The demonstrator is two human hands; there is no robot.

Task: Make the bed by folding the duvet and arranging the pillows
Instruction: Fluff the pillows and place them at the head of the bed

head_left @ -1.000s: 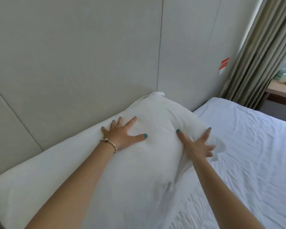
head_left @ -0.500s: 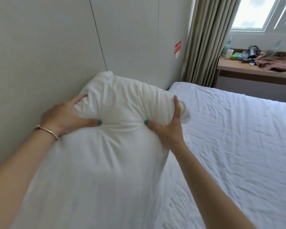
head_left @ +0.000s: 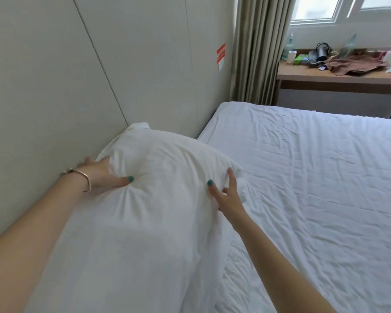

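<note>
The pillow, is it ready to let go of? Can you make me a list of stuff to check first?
1. Pillow against the wall: ok, its far edge lies along it.
2. Left hand on the pillow: ok, it grips the wall side, thumb pressed into the top.
3. Right hand on the pillow: ok, thumb pressing in, fingers spread along the side next to the sheet.
4. Pillow smooth and plump: not ok, it is dented and creased at both thumbs.
5. Sheet flat: not ok, it is wrinkled.
6. Duvet folded: cannot tell, no duvet is in view.
</note>
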